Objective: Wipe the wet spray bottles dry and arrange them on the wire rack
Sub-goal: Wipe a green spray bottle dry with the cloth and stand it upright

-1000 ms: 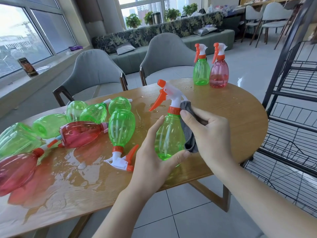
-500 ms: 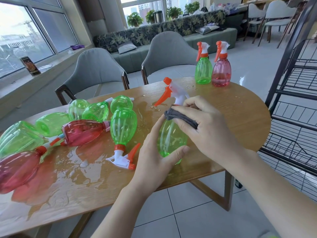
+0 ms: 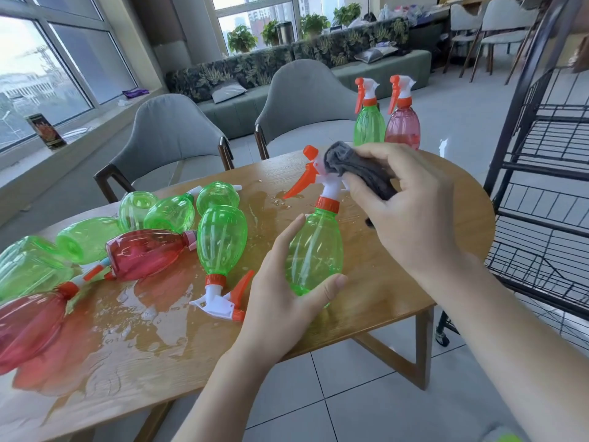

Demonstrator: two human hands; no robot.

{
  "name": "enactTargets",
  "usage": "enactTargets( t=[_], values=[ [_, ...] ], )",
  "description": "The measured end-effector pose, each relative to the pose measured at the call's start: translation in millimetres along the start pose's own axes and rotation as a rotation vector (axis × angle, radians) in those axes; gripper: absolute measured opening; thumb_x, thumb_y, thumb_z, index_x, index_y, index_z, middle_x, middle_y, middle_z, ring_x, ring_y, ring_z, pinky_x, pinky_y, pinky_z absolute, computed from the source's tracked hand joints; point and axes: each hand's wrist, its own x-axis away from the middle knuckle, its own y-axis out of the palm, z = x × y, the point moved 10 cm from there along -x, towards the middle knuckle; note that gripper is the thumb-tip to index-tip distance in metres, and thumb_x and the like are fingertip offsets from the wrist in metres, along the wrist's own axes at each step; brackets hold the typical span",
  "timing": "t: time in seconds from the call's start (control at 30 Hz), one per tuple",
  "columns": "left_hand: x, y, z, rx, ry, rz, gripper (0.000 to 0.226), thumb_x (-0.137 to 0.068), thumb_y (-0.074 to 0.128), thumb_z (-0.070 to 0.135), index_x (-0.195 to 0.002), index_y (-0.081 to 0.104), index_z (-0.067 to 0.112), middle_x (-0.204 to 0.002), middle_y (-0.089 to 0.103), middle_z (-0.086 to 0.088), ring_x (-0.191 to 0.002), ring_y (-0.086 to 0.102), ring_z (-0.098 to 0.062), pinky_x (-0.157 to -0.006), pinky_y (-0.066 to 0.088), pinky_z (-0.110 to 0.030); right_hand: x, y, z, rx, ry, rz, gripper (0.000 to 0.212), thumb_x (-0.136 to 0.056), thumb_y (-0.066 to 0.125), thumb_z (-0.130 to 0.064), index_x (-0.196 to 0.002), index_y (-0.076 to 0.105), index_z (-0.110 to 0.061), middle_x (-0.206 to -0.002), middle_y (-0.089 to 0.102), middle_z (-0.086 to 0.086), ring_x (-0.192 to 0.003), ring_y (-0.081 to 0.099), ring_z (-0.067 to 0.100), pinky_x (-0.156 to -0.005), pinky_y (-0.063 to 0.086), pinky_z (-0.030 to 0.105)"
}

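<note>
My left hand (image 3: 280, 301) grips the belly of an upright green spray bottle (image 3: 315, 250) with a white and orange trigger head, held over the near edge of the wooden table (image 3: 414, 282). My right hand (image 3: 411, 205) holds a grey cloth (image 3: 360, 170) bunched against the back of that trigger head. Several green and red bottles (image 3: 143, 250) lie on their sides in a puddle on the left of the table. One green bottle (image 3: 368, 122) and one red bottle (image 3: 402, 122) stand upright at the far edge. The black wire rack (image 3: 548, 173) stands to the right.
Water (image 3: 143, 317) is pooled on the table's left half. Two grey chairs (image 3: 172, 135) stand behind the table, with a sofa and plants by the windows beyond. The rack's lower shelves hold nothing visible. Tiled floor lies between the table and the rack.
My right hand has moved the cloth up from the bottle's body and neck to the trigger head. My left hand keeps its grip on the bottle's lower body.
</note>
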Motion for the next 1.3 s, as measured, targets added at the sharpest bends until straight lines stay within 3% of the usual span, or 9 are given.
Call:
enactTargets(
  t=[0.13, 0.33, 0.53, 0.7, 0.83, 0.93, 1.03, 1.13, 1.3],
  values=[
    [0.4, 3.7, 3.9, -0.068, 0.038, -0.002, 0.088, -0.084, 0.087, 0.05, -0.153, 0.034, 0.061, -0.151, 0.047, 0.036, -0.144, 0.038, 0.015, -0.106, 0.027, 0.001, -7.3, 2.9, -7.5, -0.015, -0.055, 0.093, 0.019, -0.093, 0.077, -0.008, -0.11, 0.075, 0.0, -0.103, 0.073, 0.01, -0.096, 0.065, 0.016, -0.088, 0.049, 0.015],
    [2.4, 7.8, 6.3, -0.147, 0.072, -0.009, 0.093, -0.085, 0.088, 0.048, -0.157, 0.031, 0.058, -0.149, 0.047, 0.032, -0.14, 0.04, 0.015, -0.106, 0.028, 0.0, -3.2, 19.8, -3.1, 0.062, -0.032, 0.02, 0.023, -0.094, 0.073, -0.007, -0.116, 0.074, 0.0, -0.112, 0.073, 0.013, -0.103, 0.068, 0.024, -0.096, 0.044, 0.015],
    [2.6, 6.5, 8.3, -0.14, 0.079, 0.018, 0.089, -0.084, 0.087, 0.05, -0.156, 0.034, 0.057, -0.147, 0.049, 0.034, -0.143, 0.042, 0.011, -0.109, 0.029, -0.003, 9.6, 19.3, 2.1, 0.063, -0.013, -0.033, 0.023, -0.089, 0.077, -0.003, -0.112, 0.076, 0.0, -0.107, 0.073, 0.013, -0.095, 0.069, 0.025, -0.087, 0.053, 0.027],
    [1.2, 7.8, 8.5, -0.164, 0.086, 0.004, 0.09, -0.084, 0.088, 0.05, -0.15, 0.028, 0.068, -0.146, 0.049, 0.035, -0.139, 0.046, 0.006, -0.109, 0.033, -0.006, 18.5, 25.4, -0.7, 0.029, -0.009, -0.077, 0.023, -0.086, 0.079, -0.001, -0.109, 0.076, 0.0, -0.103, 0.073, 0.012, -0.092, 0.07, 0.028, -0.081, 0.054, 0.035],
    [-1.1, 8.0, 8.5, -0.167, 0.085, 0.003, 0.088, -0.082, 0.086, 0.054, -0.15, 0.031, 0.065, -0.147, 0.05, 0.035, -0.142, 0.045, 0.007, -0.112, 0.035, -0.011, 22.8, 39.0, -15.3, -0.044, -0.036, -0.16, 0.023, -0.088, 0.079, -0.005, -0.111, 0.077, -0.003, -0.104, 0.074, 0.009, -0.108, 0.07, 0.029, -0.093, 0.056, 0.037],
    [-0.3, 7.1, 7.4, -0.144, 0.081, 0.005, 0.087, -0.082, 0.086, 0.054, -0.154, 0.036, 0.055, -0.152, 0.054, 0.026, -0.143, 0.047, 0.004, -0.115, 0.039, -0.016, 21.4, 40.4, -27.3, -0.093, -0.095, -0.179, 0.023, -0.091, 0.077, -0.007, -0.114, 0.076, -0.003, -0.104, 0.075, 0.008, -0.101, 0.07, 0.023, -0.104, 0.053, 0.042],
    [1.2, 4.6, 8.6, -0.111, 0.075, 0.015, 0.085, -0.084, 0.088, 0.051, -0.148, 0.034, 0.065, -0.154, 0.047, 0.036, -0.143, 0.042, 0.012, -0.109, 0.031, -0.003, 12.6, 21.2, -17.6, -0.066, -0.052, -0.071, 0.028, -0.094, 0.076, -0.01, -0.12, 0.074, -0.002, -0.109, 0.075, 0.007, -0.1, 0.07, 0.017, -0.1, 0.054, 0.03],
    [1.4, 3.7, 7.6, -0.089, 0.065, 0.014, 0.085, -0.084, 0.088, 0.051, -0.147, 0.034, 0.067, -0.152, 0.046, 0.04, -0.142, 0.041, 0.014, -0.106, 0.03, -0.001, 4.0, 4.3, 5.0, 0.022, 0.032, 0.024, 0.029, -0.096, 0.075, -0.014, -0.122, 0.073, -0.003, -0.111, 0.074, 0.004, -0.1, 0.067, 0.01, -0.092, 0.048, 0.012],
    [2.0, 3.8, 7.8, -0.092, 0.07, 0.021, 0.086, -0.082, 0.087, 0.053, -0.149, 0.034, 0.066, -0.152, 0.046, 0.039, -0.143, 0.041, 0.013, -0.108, 0.029, -0.002, 13.1, 25.3, 11.9, 0.007, 0.026, -0.112, 0.027, -0.092, 0.077, -0.009, -0.118, 0.074, -0.003, -0.114, 0.072, 0.008, -0.104, 0.067, 0.017, -0.095, 0.051, 0.022]
  ],
)
